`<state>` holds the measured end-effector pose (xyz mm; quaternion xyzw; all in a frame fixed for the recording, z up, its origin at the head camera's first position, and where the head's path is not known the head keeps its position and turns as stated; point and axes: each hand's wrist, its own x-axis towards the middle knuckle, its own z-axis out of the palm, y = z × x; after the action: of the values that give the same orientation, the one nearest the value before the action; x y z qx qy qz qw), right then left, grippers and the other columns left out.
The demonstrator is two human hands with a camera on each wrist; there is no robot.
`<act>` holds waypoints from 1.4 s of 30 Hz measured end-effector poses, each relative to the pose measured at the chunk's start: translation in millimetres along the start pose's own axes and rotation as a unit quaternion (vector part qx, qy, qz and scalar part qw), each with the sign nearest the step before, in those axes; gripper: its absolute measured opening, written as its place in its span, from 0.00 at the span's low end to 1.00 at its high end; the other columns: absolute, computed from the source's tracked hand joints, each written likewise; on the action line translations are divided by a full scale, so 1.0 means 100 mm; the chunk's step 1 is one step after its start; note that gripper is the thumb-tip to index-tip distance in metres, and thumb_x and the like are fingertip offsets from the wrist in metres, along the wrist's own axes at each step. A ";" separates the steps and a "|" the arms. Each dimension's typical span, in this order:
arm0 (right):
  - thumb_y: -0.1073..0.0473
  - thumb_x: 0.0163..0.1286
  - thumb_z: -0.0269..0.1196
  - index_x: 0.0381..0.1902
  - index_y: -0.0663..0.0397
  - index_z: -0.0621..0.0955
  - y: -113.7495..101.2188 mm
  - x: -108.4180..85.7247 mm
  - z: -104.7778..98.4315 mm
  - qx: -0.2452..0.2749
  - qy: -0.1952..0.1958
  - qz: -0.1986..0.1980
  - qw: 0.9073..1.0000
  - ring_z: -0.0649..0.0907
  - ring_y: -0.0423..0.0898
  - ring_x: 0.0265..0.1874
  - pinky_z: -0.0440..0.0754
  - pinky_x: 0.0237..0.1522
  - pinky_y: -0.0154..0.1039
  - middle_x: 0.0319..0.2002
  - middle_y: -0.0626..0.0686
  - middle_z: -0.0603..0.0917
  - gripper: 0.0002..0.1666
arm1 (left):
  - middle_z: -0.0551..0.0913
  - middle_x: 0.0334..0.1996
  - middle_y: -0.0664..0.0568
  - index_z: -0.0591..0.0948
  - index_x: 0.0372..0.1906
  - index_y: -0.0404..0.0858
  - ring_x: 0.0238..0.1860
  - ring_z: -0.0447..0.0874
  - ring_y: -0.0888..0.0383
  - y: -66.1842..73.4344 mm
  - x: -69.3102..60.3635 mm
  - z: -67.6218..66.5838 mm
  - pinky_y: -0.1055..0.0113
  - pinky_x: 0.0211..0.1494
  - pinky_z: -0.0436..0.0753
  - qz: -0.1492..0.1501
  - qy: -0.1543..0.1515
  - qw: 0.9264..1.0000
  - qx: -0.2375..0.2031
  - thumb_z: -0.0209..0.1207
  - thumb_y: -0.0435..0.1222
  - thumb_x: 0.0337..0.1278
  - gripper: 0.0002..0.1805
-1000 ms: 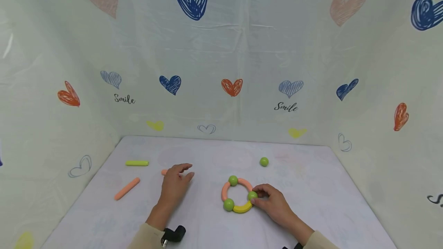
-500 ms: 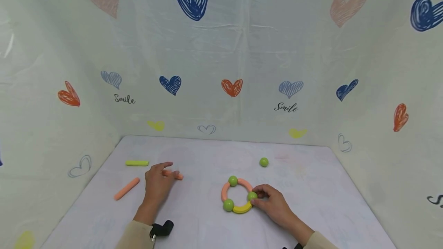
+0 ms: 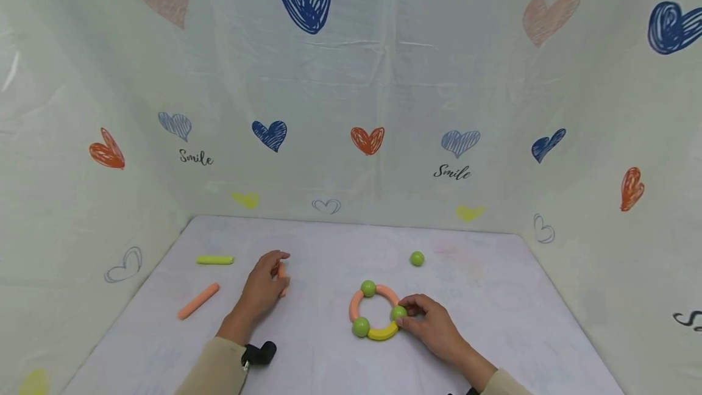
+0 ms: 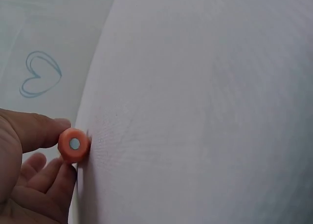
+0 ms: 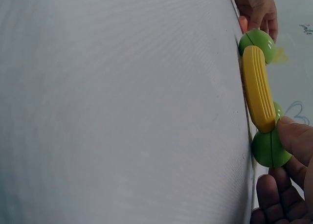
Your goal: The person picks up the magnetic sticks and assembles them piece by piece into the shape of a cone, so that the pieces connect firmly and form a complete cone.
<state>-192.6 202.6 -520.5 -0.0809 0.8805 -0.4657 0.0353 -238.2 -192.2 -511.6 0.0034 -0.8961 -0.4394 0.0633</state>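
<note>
My left hand [image 3: 259, 288] pinches a coral-orange rod [image 3: 282, 274] between thumb and fingers, left of the table's middle. The left wrist view shows the rod end-on, with a round silvery disc [image 4: 74, 144] set in its end face. At the centre right lies a ring made of two coral curved pieces, a yellow curved piece [image 3: 382, 333] and three green balls. My right hand [image 3: 436, 328] holds the ring's right-hand ball [image 3: 398, 313] between thumb and fingers. Close up in the right wrist view, the yellow piece has grooves along its side and touches a ball at each end.
Another coral rod [image 3: 198, 301] and a yellow-green rod [image 3: 215, 259] lie on the table's left side. A loose green ball [image 3: 417, 258] sits beyond the ring. The white table [image 3: 329, 364] is bordered by a heart-printed curtain [image 3: 329, 78] at the back and sides.
My left hand first moved left to a coral rod lying on the table and grasped it. The rod has since turned from slanting sideways to pointing away. The right hand stays on the ring.
</note>
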 end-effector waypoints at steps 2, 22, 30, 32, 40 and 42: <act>0.52 0.62 0.79 0.50 0.47 0.86 0.01 0.00 0.01 0.000 0.000 -0.001 1.000 0.81 0.40 0.44 0.80 0.46 0.32 0.43 0.44 0.85 0.20 | 0.67 0.77 0.37 0.74 0.72 0.37 0.72 0.74 0.39 0.01 -0.01 0.00 0.45 0.75 0.74 0.002 -0.013 1.000 -0.013 0.62 0.24 0.65 0.30; 0.54 0.62 0.79 0.50 0.48 0.86 -0.02 0.01 0.00 0.002 0.002 0.004 1.000 0.82 0.41 0.44 0.80 0.46 0.32 0.44 0.45 0.86 0.20 | 0.87 0.43 0.47 0.87 0.56 0.34 0.42 0.81 0.53 0.02 -0.11 -0.13 0.53 0.51 0.82 0.006 -0.017 0.994 0.103 0.70 0.35 0.62 0.19; 0.53 0.62 0.79 0.50 0.49 0.86 -0.02 0.00 0.00 0.004 -0.002 0.003 1.000 0.82 0.41 0.44 0.80 0.46 0.32 0.44 0.45 0.85 0.20 | 0.87 0.43 0.46 0.88 0.53 0.35 0.42 0.82 0.53 -0.02 -0.10 -0.14 0.53 0.48 0.83 -0.005 -0.018 0.994 0.106 0.70 0.35 0.64 0.15; 0.53 0.62 0.79 0.50 0.48 0.86 -0.02 0.00 -0.01 0.004 -0.001 0.002 1.000 0.82 0.41 0.44 0.80 0.46 0.32 0.43 0.45 0.86 0.20 | 0.87 0.44 0.47 0.88 0.54 0.37 0.42 0.82 0.53 -0.02 -0.10 -0.13 0.55 0.48 0.82 -0.006 -0.013 0.995 0.094 0.70 0.36 0.65 0.15; 0.53 0.62 0.79 0.50 0.48 0.86 -0.01 0.00 -0.01 0.004 -0.002 -0.002 1.000 0.81 0.39 0.43 0.80 0.46 0.32 0.43 0.44 0.86 0.20 | 0.89 0.48 0.47 0.87 0.55 0.38 0.50 0.85 0.50 0.05 -0.06 -0.06 0.55 0.54 0.83 -0.020 0.019 1.000 0.007 0.68 0.37 0.68 0.15; 0.53 0.62 0.79 0.50 0.47 0.86 0.00 0.01 -0.01 0.001 -0.003 -0.006 1.000 0.81 0.39 0.43 0.80 0.46 0.32 0.43 0.44 0.86 0.20 | 0.89 0.50 0.45 0.86 0.56 0.35 0.52 0.87 0.48 0.09 -0.05 -0.03 0.53 0.57 0.84 -0.019 0.026 0.999 -0.017 0.68 0.35 0.67 0.16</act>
<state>-193.5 202.9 -520.0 -0.0875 0.8793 -0.4667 0.0355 -232.2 -189.3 -503.4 0.0310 -0.8865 -0.4550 0.0780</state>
